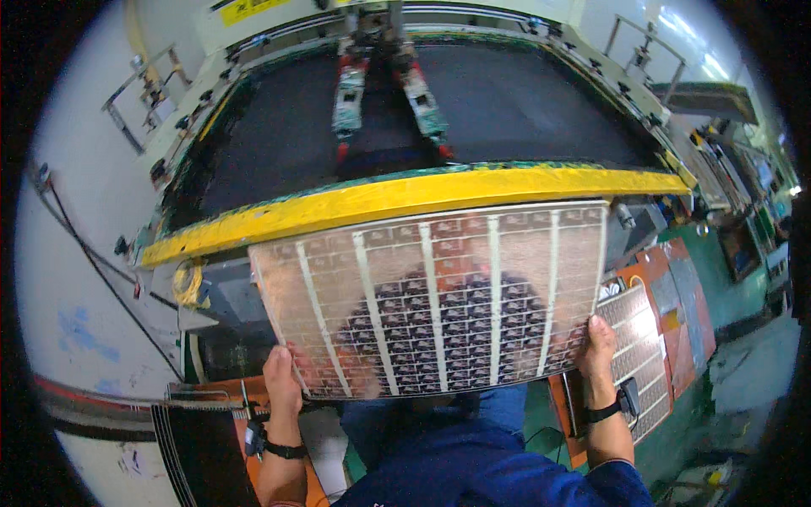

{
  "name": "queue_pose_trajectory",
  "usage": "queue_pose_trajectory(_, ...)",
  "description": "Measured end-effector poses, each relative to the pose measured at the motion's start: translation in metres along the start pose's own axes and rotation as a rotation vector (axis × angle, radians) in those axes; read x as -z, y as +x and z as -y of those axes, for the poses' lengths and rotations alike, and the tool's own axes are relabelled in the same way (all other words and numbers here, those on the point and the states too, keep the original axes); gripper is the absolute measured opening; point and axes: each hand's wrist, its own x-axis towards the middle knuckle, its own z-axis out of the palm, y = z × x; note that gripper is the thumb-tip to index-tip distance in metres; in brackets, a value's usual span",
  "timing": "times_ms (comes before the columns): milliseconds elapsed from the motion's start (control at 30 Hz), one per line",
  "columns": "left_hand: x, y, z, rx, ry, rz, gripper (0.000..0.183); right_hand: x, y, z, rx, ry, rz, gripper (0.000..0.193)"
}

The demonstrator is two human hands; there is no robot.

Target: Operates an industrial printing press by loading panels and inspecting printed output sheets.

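Left hand (282, 377) and right hand (598, 347) pinch opposite side edges of a glossy coppery panel (439, 304) before a yellow bar (422, 196); it seems light, stiff, easily scratched, best held by its rims.

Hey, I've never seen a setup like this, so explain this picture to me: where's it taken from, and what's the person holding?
There's no robot here, just a person's bare hands. The one picture comes from a wide camera on the person's head, looking down, so straight edges look bent.

The left hand and right hand grip opposite sides of a shiny panel, marked with pale strips and rows of small printed patterns.

Beyond it is a large machine with a yellow bar along its near edge and a wide dark surface behind that bar.

On the right, a similar panel lies on a reddish-brown board.
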Motion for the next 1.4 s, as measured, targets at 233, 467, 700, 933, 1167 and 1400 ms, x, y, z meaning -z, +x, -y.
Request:
queue_pose_trajectory(233,0.004,0.012,0.014,-0.345,0.102,-0.115,0.019,-0.005,-0.004,-0.014,0.09,-0.369,-0.041,0.04)
queue_pose_trajectory(467,0.001,0.011,0.007,-0.432,0.185,-0.104,0.018,-0.022,-0.005,0.029,0.15,-0.98,0.186,0.036)
queue_pose_trajectory(700,0.008,0.011,0.012,-0.349,0.127,-0.131,0.02,-0.038,-0.004,0.039,0.08,-1.056,0.219,0.03)
queue_pose_trajectory(933,0.002,0.007,0.01,-0.378,0.11,-0.192,0.021,-0.029,-0.007,0.034,0.036,-0.802,0.082,0.027)
queue_pose_trajectory(1167,0.002,0.001,0.006,-0.343,0.103,-0.216,0.019,-0.037,-0.005,0.04,0.105,-0.89,0.087,0.027)
queue_pose_trajectory(1400,0.002,-0.001,0.01,-0.361,0.034,-0.198,0.02,-0.041,0.002,0.041,0.256,-0.928,0.073,0.024)
